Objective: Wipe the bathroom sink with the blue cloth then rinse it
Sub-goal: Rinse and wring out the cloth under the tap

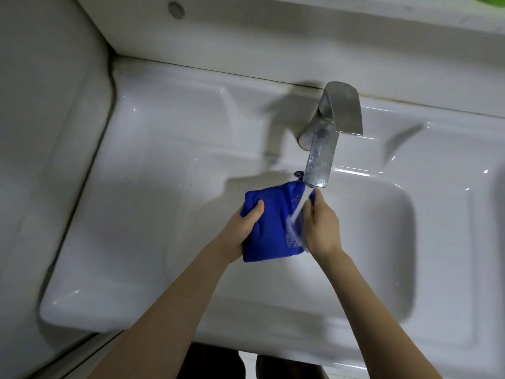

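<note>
Head view shows the blue cloth (269, 228) bunched above the sink (382, 242) basin, under water (299, 205) running from the metal faucet (325, 149); the left hand (243, 228) grips its left side, thumb curled over the top edge; the right hand (322, 228) holds its right side, fingers wrapped behind the fabric, where the stream lands; a white ledge (246, 36) runs behind the faucet.

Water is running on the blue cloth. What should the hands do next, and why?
Probably slide the cloth a little rightward under the tap. Both the left hand and right hand grip it, but the stream only hits its right edge, so the left part likely isn't rinsed yet.
</note>
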Motion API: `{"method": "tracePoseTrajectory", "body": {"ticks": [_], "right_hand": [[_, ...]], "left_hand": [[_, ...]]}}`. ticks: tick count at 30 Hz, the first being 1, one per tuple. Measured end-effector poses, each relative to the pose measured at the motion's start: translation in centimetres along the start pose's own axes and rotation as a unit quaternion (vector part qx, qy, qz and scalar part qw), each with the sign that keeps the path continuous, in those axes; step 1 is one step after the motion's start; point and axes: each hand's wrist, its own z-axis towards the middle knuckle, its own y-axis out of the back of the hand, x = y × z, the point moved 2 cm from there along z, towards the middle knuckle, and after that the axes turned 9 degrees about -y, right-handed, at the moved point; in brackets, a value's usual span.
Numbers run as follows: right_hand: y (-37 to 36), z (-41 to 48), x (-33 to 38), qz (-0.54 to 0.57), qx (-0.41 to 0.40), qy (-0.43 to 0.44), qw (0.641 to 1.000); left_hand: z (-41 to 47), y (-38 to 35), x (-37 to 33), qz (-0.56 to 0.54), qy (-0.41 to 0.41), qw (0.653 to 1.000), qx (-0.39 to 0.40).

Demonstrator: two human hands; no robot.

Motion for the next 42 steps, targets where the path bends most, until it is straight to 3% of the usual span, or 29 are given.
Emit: {"method": "tracePoseTrajectory", "body": {"ticks": [3,6,9,11,13,15,17,22,24,27,30,32,34,36,38,42], "right_hand": [[-0.7,-0.4,-0.6,0.160,0.020,-0.057,0.985],[-0.9,-0.7,-1.5,0.368,0.098,-0.166,0.910],[-2.0,-1.2,-1.7,0.392,0.187,-0.200,0.878],[-2.9,-1.2,-1.5,0.422,0.237,-0.249,0.839],[-2.8,-0.7,-1.3,0.473,0.256,-0.279,0.795],[-2.4,-0.1,-1.2,0.507,0.263,-0.263,0.777],[-2.3,0.1,-1.3,0.497,0.249,-0.255,0.791],[-0.8,0.4,-1.0,0.382,0.084,-0.172,0.904],[-1.6,-0.8,-0.1,0.316,0.046,-0.142,0.937],[-3.8,-1.3,0.9,0.088,0.004,-0.066,0.994],[-3.0,3.2,0.8,-0.065,-0.030,-0.094,0.993],[-2.2,4.9,0.0,-0.007,-0.014,-0.156,0.988],[-2.9,2.6,0.0,0.019,-0.012,-0.164,0.986],[-4.5,-1.1,1.0,0.023,0.016,-0.095,0.995],[-5.0,-1.2,1.6,-0.043,0.020,-0.029,0.998],[-4.3,4.9,0.3,-0.024,0.026,-0.123,0.992]], "left_hand": [[0.6,1.0,0.5,-0.005,0.008,0.998,-0.055],[0.4,0.4,0.4,-0.074,0.060,0.995,-0.013],[0.2,-0.9,0.3,-0.124,0.070,0.988,0.060],[0.3,-1.5,0.2,-0.109,0.055,0.989,0.083],[0.5,-1.7,0.1,-0.101,0.046,0.990,0.089],[0.7,-1.4,-0.2,-0.089,0.036,0.993,0.072],[0.9,-0.8,-0.6,-0.078,0.022,0.995,0.057],[2.6,-0.3,-0.4,0.047,0.002,0.997,-0.063],[3.5,-1.9,0.7,0.019,0.037,0.997,-0.069],[4.2,-4.7,1.8,-0.022,0.067,0.994,-0.078],[4.1,-6.4,2.9,-0.039,0.042,0.989,-0.133],[4.4,-6.3,3.3,-0.017,0.050,0.980,-0.193],[4.8,-5.2,2.9,-0.007,0.053,0.981,-0.186],[4.9,-4.1,2.9,-0.070,0.093,0.980,-0.159],[4.0,-4.1,3.1,-0.077,0.099,0.981,-0.145],[4.0,-4.9,4.2,-0.012,0.142,0.976,-0.165]]}}
